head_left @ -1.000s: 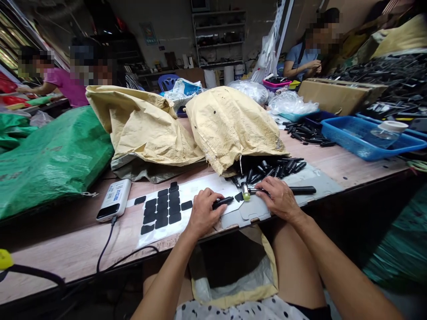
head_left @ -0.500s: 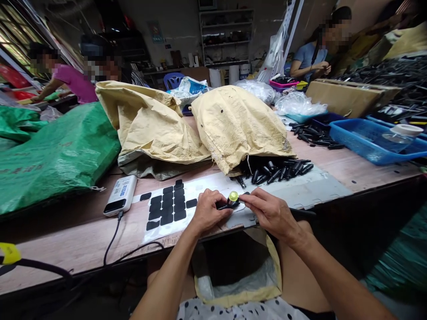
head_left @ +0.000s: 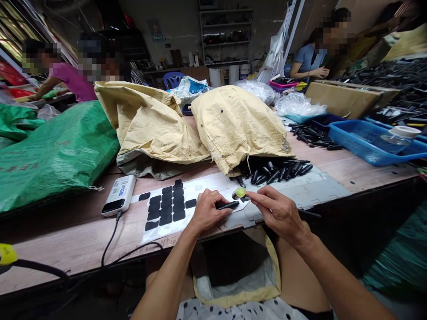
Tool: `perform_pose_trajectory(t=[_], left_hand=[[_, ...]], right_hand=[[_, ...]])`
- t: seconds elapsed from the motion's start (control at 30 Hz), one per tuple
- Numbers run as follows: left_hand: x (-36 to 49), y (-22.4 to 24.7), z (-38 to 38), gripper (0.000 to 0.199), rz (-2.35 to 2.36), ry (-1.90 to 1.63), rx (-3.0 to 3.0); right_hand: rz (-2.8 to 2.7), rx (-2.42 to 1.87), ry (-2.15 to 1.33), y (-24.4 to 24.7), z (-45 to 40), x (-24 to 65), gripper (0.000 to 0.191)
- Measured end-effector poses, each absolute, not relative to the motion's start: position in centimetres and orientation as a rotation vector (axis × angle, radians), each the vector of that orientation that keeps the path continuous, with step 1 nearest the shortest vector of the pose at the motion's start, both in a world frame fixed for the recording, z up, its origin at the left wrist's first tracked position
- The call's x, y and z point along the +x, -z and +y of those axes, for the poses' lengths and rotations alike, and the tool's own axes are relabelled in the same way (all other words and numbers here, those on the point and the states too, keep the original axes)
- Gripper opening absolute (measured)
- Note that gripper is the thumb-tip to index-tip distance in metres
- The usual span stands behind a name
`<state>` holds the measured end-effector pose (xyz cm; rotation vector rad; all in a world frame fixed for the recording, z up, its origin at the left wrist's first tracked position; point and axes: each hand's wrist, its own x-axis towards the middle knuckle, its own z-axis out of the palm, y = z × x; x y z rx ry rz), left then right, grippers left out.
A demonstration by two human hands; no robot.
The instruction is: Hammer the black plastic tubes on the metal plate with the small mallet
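My left hand (head_left: 209, 209) is closed around a slim black tube (head_left: 230, 205), pen-like in shape, whose end points right over the table's front edge. My right hand (head_left: 275, 206) pinches a small dark cylinder with a yellow-green round end (head_left: 240, 192), tilted, just above and to the right of the tube's tip. Cylinder and tube look slightly apart. To the left of my hands, a white sheet (head_left: 196, 184) carries rows of black rounded-square pieces (head_left: 166, 210). Behind my right hand lies a pile of black tubes (head_left: 282, 172).
Two beige sacks (head_left: 238, 120) stand at the back, beside a green sack (head_left: 56, 155). A white power bank (head_left: 118, 195) with a cable lies left. At right is a blue tray (head_left: 360, 144). An open sack (head_left: 236, 300) hangs at my lap. Several co-workers sit beyond.
My right hand has moved slightly right and up. The yellow-green-ended cylinder, upright against the black tube before, is now tilted and lifted away from it. My left hand has stayed in place.
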<state>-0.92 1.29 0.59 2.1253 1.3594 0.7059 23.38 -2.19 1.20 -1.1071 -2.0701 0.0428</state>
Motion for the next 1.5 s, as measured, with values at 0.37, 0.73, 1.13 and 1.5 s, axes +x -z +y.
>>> perform_pose_trajectory(t=[0.37, 0.73, 1.13, 1.5], left_hand=[[-0.7, -0.8, 1.2, 0.014, 1.399, -0.691, 2.115], [-0.7, -0.7, 1.2, 0.017, 1.395, -0.722, 2.086], [-0.6, -1.0, 1.0, 0.016, 1.382, -0.715, 2.148], [1.2, 0.5, -9.4, 0.026, 1.028, -0.176, 2.007]], right_hand=[[-2.007, -1.158, -0.077, -0.4, -0.5, 26.2, 0.028], [-2.186, -1.079, -0.033, 1.5, 1.4, 28.8, 0.019], [-2.249, -1.115, -0.049, 1.2, 2.1, 29.1, 0.015], [-2.245, -1.143, -0.023, 1.3, 1.7, 29.0, 0.014]])
